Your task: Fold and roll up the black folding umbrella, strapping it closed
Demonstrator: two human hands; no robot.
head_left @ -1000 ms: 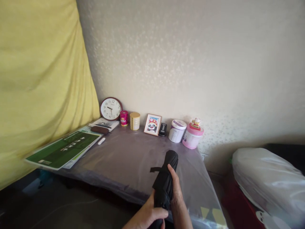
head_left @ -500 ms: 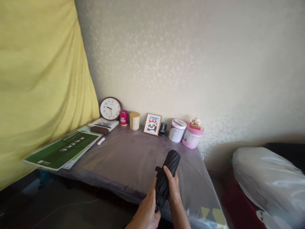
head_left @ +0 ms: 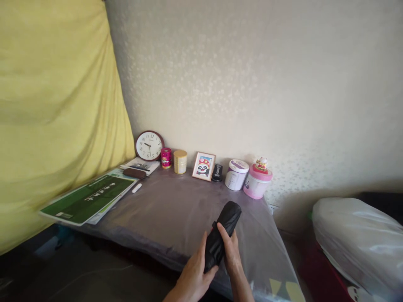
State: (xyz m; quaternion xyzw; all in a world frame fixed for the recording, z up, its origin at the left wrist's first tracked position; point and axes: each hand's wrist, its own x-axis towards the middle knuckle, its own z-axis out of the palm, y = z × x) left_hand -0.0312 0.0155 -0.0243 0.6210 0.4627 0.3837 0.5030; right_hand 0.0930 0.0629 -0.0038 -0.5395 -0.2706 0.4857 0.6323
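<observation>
A black folded umbrella (head_left: 229, 216) is held tilted above the front right part of the table (head_left: 163, 214). My left hand (head_left: 195, 268) grips its lower end from the left, the thumb lying across it. On the other side, my right hand (head_left: 230, 247) is closed around the middle, thumb on top of the cloth. A small strap shows near my right thumb. The umbrella's underside and some of my fingers are hidden.
Along the wall stand a clock (head_left: 150, 145), a pink can (head_left: 166, 158), a yellow-lidded can (head_left: 180, 162), a framed panda picture (head_left: 204, 166), a black object (head_left: 217, 173) and two tubs (head_left: 236, 175). A green board (head_left: 91, 199) lies left. A plastic-wrapped bundle (head_left: 355, 235) sits right.
My left hand has shifted on the umbrella, its thumb now across the lower end. The strap that stuck out to the left now lies closer to the umbrella. The view has shifted slightly.
</observation>
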